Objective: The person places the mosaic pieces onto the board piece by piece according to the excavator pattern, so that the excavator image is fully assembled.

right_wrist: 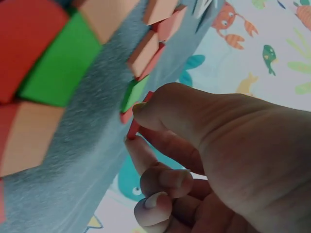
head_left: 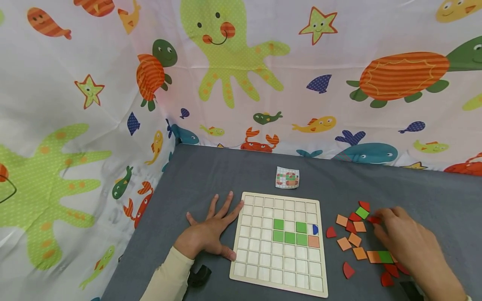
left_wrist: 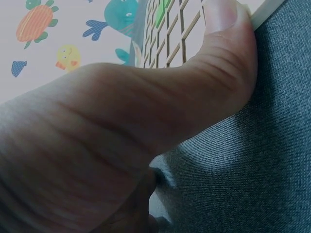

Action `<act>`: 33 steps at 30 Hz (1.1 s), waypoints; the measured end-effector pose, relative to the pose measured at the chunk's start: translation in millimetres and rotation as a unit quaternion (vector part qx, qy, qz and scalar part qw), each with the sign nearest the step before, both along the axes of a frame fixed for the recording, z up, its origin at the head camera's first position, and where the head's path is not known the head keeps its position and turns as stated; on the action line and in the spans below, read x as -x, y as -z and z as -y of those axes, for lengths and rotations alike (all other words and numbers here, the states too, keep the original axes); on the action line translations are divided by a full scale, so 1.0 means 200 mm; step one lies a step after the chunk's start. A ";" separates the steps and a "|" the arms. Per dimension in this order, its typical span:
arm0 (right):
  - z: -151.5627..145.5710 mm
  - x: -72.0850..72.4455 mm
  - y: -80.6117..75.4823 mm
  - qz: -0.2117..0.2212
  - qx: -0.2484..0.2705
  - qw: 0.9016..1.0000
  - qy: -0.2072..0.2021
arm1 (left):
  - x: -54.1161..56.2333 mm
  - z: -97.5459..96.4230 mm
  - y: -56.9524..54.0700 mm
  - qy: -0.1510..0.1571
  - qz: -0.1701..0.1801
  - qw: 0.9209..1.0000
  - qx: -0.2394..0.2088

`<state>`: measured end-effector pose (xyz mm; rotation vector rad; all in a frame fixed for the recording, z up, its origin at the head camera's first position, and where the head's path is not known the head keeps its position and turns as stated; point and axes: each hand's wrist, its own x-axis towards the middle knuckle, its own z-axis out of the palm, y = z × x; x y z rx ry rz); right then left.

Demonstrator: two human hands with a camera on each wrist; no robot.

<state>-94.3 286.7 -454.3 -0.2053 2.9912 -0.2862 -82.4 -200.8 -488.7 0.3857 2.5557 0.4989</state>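
Note:
My left hand (head_left: 208, 234) lies with spread fingers at the left side of a wooden grid board (head_left: 278, 288); thumb and a fingertip touch its edge. In the left wrist view the thumb (left_wrist: 228, 58) presses on the board's rim. Several green square tiles (head_left: 290, 238), an orange square tile (head_left: 313, 241) and a blue rounded tile (head_left: 315, 229) sit in the board's cells. Off to the right, my right hand (head_left: 408, 242) pinches a red tile (right_wrist: 133, 128) between thumb and finger, above the loose tiles. Its full outline is partly hidden by the fingers.
Loose orange squares (head_left: 344, 243), red rounded tiles (head_left: 348, 270) and green squares (head_left: 362, 212) lie right of the board on the grey cloth (head_left: 211, 171). A small printed grid card (head_left: 287, 178) lies behind the board. A patterned curtain (head_left: 263, 83) hangs at the back and left.

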 end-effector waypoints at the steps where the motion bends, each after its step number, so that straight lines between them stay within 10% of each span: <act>1: 0.01 0.00 -0.01 -0.008 0.003 1.000 -0.009 | 0.00 0.00 0.00 -0.001 0.001 1.000 -0.001; 10: 0.15 -0.01 -0.04 -0.051 0.031 0.996 -0.074 | 0.02 0.03 0.07 -0.004 0.012 1.000 -0.014; 33: 0.60 0.00 -0.02 -0.175 0.036 0.956 -0.234 | 0.01 0.02 0.03 0.000 0.007 1.000 -0.008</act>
